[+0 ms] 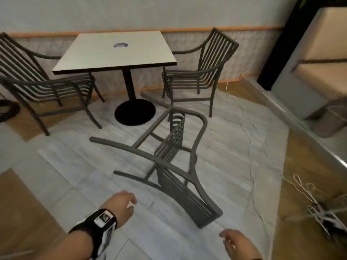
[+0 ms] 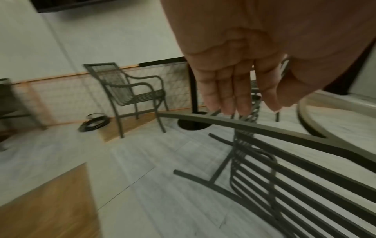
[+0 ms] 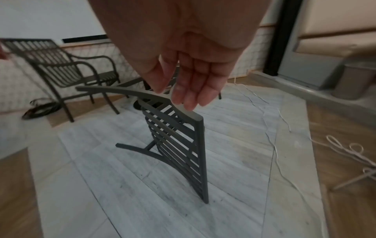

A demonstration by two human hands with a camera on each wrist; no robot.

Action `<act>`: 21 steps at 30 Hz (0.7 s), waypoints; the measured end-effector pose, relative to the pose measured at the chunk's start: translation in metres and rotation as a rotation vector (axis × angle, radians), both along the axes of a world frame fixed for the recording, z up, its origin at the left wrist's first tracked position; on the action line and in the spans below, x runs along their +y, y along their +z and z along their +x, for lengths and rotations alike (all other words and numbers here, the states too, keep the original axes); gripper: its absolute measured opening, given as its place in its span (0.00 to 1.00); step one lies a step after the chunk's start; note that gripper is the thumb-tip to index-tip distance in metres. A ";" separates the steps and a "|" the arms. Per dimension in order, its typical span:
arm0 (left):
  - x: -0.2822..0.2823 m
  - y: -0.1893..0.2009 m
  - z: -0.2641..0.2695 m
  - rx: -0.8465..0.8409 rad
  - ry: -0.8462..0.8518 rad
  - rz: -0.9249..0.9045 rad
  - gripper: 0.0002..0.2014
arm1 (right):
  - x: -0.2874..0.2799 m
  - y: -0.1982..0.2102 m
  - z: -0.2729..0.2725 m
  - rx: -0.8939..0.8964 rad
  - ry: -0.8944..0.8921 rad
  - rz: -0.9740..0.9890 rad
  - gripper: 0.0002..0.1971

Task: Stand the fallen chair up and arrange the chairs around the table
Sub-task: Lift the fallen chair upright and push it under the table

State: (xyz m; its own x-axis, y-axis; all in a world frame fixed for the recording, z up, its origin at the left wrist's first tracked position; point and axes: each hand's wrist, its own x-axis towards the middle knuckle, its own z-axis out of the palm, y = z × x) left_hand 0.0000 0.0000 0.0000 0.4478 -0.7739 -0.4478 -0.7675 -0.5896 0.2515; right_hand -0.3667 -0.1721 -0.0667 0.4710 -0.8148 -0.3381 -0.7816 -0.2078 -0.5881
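A dark slatted metal armchair [image 1: 169, 156] lies on its side on the pale floor, legs pointing left and backrest end nearest me. Beyond it stands a square light-topped pedestal table [image 1: 116, 51] against the wall. One upright matching chair [image 1: 37, 77] is at the table's left and another [image 1: 202, 72] at its right. My left hand [image 1: 124, 203] hovers left of the fallen chair's backrest, fingers relaxed and empty. My right hand [image 1: 234, 240] hangs just below the backrest end, also empty. The wrist views show straight fingers [image 2: 234, 96] [image 3: 189, 90] above the chair frame [image 2: 284, 169] [image 3: 179, 145], not touching.
Thin white cords [image 1: 249, 147] trail across the floor right of the fallen chair, ending in a tangle [image 1: 319, 209]. A black cable coil [image 1: 7, 111] lies at the far left. A metal bin [image 1: 330, 121] and a padded bench [image 1: 323, 72] stand at the right.
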 end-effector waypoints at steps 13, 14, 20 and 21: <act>-0.171 -0.094 -0.228 -0.216 -0.837 0.127 0.21 | 0.008 -0.100 -0.044 0.059 0.011 0.248 0.20; -0.180 -0.106 -0.243 -0.271 -0.924 0.169 0.22 | 0.007 -0.109 -0.051 0.057 0.006 0.251 0.23; -0.219 -0.195 -0.300 -0.525 -1.176 0.396 0.23 | 0.001 -0.161 -0.088 0.068 -0.035 0.318 0.24; -0.225 -0.212 -0.303 -0.552 -1.169 0.439 0.24 | 0.000 -0.169 -0.092 0.071 -0.020 0.332 0.23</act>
State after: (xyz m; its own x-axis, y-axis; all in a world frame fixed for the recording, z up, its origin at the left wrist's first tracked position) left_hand -0.3034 -0.2247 -0.2124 -0.1652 -0.6630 -0.7302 -0.8079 0.5156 -0.2853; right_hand -0.4590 -0.1721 -0.2359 0.4216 -0.6637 -0.6179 -0.8250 0.0021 -0.5652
